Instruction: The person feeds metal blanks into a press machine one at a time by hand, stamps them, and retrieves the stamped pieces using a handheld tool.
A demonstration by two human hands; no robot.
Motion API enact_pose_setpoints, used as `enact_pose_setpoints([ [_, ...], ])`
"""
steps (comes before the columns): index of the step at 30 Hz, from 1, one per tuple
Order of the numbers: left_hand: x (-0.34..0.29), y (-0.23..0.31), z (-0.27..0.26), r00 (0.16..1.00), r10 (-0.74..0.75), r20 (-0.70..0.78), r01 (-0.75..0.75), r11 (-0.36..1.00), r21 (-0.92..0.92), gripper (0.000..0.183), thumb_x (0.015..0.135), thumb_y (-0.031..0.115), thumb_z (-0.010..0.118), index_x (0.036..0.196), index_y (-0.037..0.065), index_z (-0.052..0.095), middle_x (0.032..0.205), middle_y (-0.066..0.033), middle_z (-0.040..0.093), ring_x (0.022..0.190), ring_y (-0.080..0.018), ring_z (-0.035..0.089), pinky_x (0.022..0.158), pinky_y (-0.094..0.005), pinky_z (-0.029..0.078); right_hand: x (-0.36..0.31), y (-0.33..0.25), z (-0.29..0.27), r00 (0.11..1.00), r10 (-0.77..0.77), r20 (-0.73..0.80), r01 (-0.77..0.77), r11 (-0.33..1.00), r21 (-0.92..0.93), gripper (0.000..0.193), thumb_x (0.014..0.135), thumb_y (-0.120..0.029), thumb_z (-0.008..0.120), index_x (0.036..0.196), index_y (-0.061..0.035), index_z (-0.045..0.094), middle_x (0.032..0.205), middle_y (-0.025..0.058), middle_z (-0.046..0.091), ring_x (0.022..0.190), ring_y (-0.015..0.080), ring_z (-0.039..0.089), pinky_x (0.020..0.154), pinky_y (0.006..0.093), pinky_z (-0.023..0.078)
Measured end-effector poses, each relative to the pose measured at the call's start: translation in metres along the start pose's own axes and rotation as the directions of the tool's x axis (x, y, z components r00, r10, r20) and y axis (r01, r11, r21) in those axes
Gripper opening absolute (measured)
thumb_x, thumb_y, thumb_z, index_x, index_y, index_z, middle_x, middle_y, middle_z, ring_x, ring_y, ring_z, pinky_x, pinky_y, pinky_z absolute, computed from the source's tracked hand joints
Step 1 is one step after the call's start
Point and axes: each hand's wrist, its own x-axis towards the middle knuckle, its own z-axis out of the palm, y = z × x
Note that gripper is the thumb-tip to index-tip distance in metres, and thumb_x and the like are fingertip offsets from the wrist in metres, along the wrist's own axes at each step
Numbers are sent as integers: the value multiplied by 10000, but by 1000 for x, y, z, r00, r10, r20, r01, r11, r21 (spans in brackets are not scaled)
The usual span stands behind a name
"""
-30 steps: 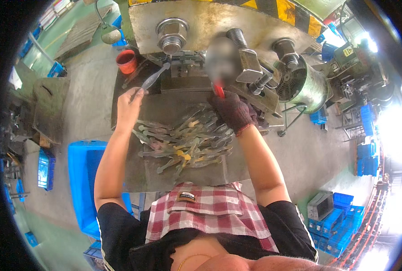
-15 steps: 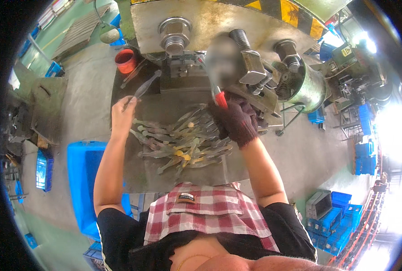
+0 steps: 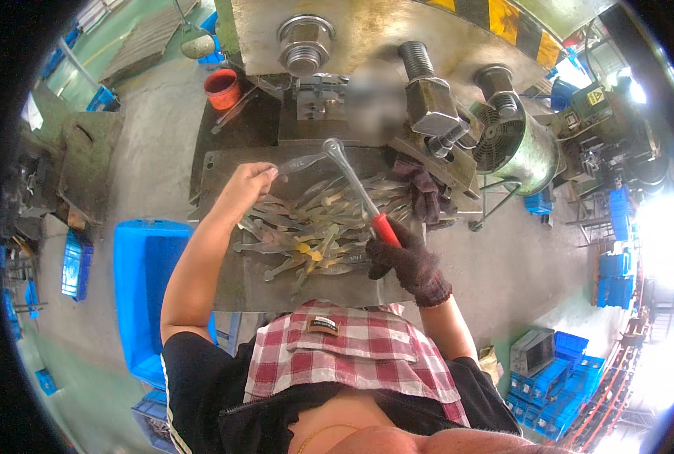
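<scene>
Metal strip point(image 3: 300, 163) sits above the table point(image 3: 227, 160), pinched near one end by the left hand point(image 3: 250, 188), perhaps to leave its far end free, right by the tool point(image 3: 358, 186). The gloved right hand point(image 3: 411, 261) wraps the tool's red handle point(image 3: 384, 228), likely for good grip.

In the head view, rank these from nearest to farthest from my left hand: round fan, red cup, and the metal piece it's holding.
1. Metal piece, held in the left hand.
2. Red cup, ahead and slightly left.
3. Round fan, off to the right.
</scene>
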Motion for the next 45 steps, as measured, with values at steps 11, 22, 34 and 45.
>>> enact_pose_setpoints([
  [11,-4,2,17,662,702,262,-487,136,863,293,793,176,657,1071,94,617,890,-68,581,839,-275,594,692,-379,501,-6,-7,-8,975,193,112,-210,963,166,479,858,-210,627,1256,17,488,802,73,607,574,160,600,470,270,504],
  [22,39,5,53,968,-12,252,-246,184,952,273,639,211,749,812,27,644,908,-173,646,900,-343,614,780,-414,504,-16,-14,-9,985,1,-172,-12,998,-65,432,825,-249,629,1157,13,539,771,57,576,570,148,578,477,265,492],
  [34,55,7,13,930,197,311,-358,295,886,188,793,167,634,866,-2,600,839,-199,640,839,-367,621,745,-443,495,-17,-18,-31,937,-64,-343,91,994,64,488,822,-230,650,1215,30,523,780,49,587,590,132,571,443,263,490],
  [45,127,97,4,955,283,-91,-81,541,837,319,879,266,547,1025,-14,597,994,-189,643,954,-352,598,802,-426,462,-2,-32,-12,956,-79,-284,51,993,-104,374,824,-273,609,1065,12,586,728,49,562,541,148,562,462,275,466],
])
